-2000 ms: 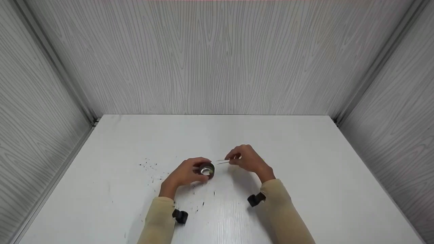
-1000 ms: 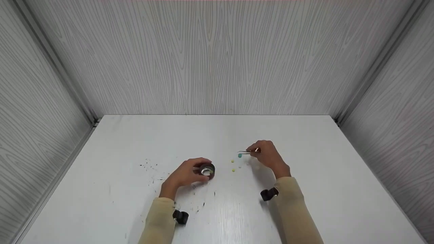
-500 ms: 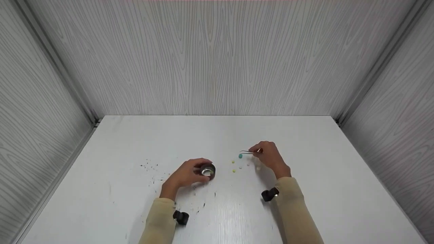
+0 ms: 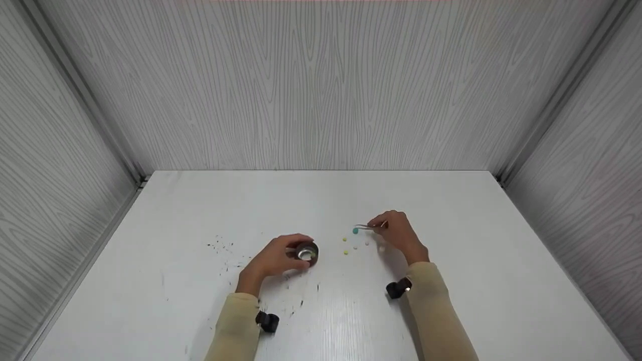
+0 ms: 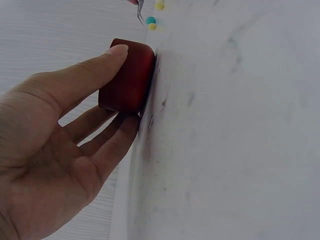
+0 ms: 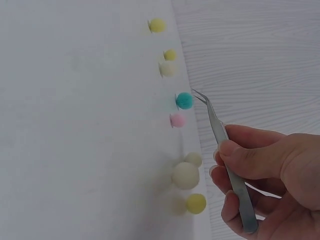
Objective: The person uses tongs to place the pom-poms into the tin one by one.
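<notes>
My left hand (image 4: 276, 256) holds a small round dark red cup (image 5: 129, 77) on the table, thumb on one side and fingers on the other. In the head view its shiny inside faces up, with something yellow-green in it. My right hand (image 4: 396, 230) pinches bent-tip metal tweezers (image 6: 222, 135). The tweezer tips are slightly apart, right at a teal pompom (image 6: 184, 100). Around it on the table lie a pink pompom (image 6: 178, 120), a small yellow pompom (image 6: 170, 55), a cream pompom (image 6: 168, 69) and another yellow pompom (image 6: 157, 25).
Closer to the right wrist camera sit a large cream pompom (image 6: 185, 175) and a yellow pompom (image 6: 196, 204). Dark specks (image 4: 220, 244) mark the white table (image 4: 200, 200) on the left. Wood-grained panels (image 4: 321, 90) rise at the back and both sides.
My right hand has moved away from the cup, rightward to the teal pompom, uncovering the pompoms on the table. Over the last half second the tweezer arms have drawn together. The left hand stays put.
</notes>
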Motion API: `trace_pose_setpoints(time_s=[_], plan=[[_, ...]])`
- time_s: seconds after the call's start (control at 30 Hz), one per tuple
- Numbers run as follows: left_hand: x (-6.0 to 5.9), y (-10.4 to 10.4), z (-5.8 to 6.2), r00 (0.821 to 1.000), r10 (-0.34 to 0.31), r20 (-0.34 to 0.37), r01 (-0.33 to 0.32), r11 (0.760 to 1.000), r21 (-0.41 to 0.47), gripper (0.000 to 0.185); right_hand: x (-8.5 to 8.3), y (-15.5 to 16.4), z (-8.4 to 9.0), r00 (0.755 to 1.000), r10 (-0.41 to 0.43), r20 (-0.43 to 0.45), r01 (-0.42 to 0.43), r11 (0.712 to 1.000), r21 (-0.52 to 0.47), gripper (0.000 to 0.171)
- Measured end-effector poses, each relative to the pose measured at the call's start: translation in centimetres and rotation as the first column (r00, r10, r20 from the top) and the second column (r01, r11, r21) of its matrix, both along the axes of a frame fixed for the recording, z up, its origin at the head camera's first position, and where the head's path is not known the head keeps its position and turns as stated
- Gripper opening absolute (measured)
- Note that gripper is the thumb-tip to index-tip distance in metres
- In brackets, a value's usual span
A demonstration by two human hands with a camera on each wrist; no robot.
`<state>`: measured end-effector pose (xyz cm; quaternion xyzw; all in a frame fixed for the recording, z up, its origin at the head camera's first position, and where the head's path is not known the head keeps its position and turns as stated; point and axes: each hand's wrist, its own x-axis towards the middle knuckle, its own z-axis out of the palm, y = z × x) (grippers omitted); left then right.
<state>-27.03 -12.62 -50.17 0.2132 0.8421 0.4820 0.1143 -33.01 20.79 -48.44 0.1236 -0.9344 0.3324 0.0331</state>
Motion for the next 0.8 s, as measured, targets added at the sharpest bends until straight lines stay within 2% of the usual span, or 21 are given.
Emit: trace_pose_setpoints(time_s=[0.23, 0.8], plan=[[0.08, -0.13, 0.0, 1.0, 0.003, -0.003, -0.003, 1.0, -0.009, 0.057, -0.12, 0.17, -0.25, 1.0, -0.018, 0.019, 0.018, 1.0, 0.001, 0.018], [0.11, -0.22, 0.02, 1.0, 0.016, -0.007, -0.016, 1.0, -0.022, 0.056, -0.04, 0.95, -0.14, 1.0, 0.023, 0.018, -0.023, 1.0, 0.015, 0.019]])
